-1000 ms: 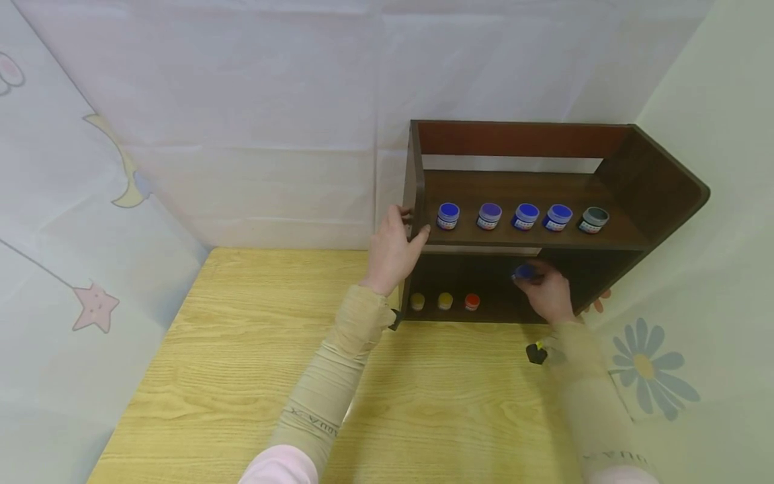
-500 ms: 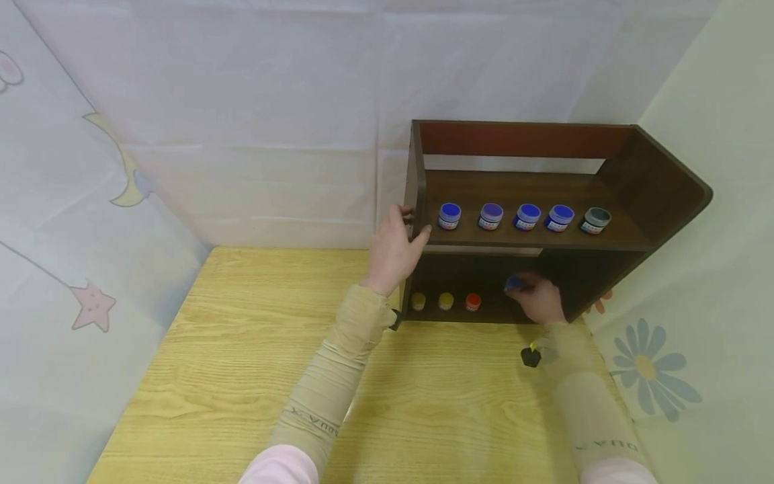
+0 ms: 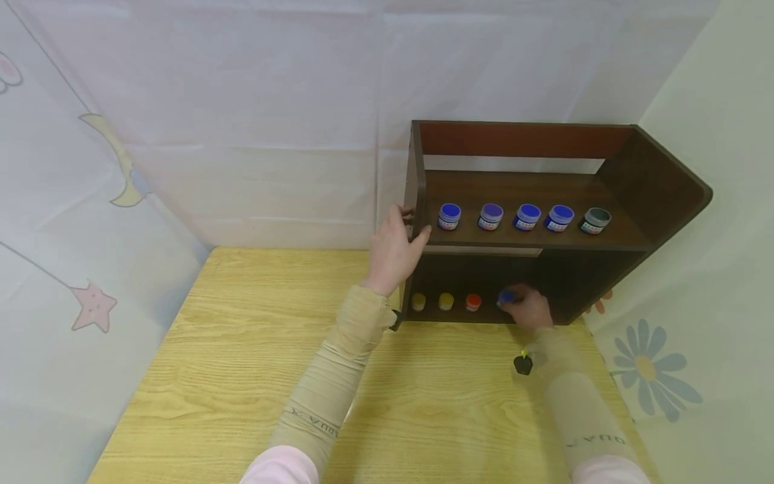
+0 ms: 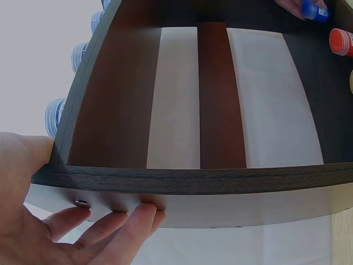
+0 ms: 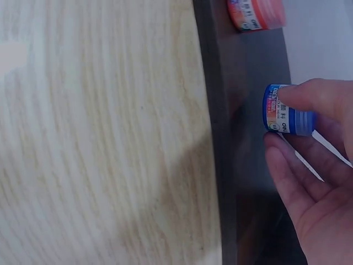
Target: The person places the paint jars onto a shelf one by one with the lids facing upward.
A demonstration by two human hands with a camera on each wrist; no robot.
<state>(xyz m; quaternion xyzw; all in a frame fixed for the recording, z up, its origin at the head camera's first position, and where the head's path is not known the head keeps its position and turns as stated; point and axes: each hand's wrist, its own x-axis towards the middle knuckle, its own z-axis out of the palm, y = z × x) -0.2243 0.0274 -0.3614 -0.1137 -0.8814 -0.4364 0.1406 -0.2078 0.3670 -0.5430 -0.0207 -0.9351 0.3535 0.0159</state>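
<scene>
A dark brown two-level wooden shelf (image 3: 535,246) stands on the table. My left hand (image 3: 393,250) grips its left side panel, the thumb at the front edge and the fingers on the outer face. With thumb and fingers, my right hand (image 3: 531,309) pinches a small blue paint jar (image 5: 289,110) at the lower level, upright beside the red paint jar (image 3: 474,302). In the right wrist view the blue jar's base is at the lower board; whether it bears fully on it I cannot tell. Two yellowish paint jars (image 3: 446,301) stand left of the red one.
On the upper level several paint jars stand in a row, among them a purple-lidded jar (image 3: 490,216) and a dark-lidded jar (image 3: 595,220). The wooden table (image 3: 254,349) spreads to the left and front. A patterned wall (image 3: 683,282) rises close on the right.
My right hand has moved down and slightly left with the blue paint jar, to the lower board beside the red jar. The left hand has stayed on the side panel.
</scene>
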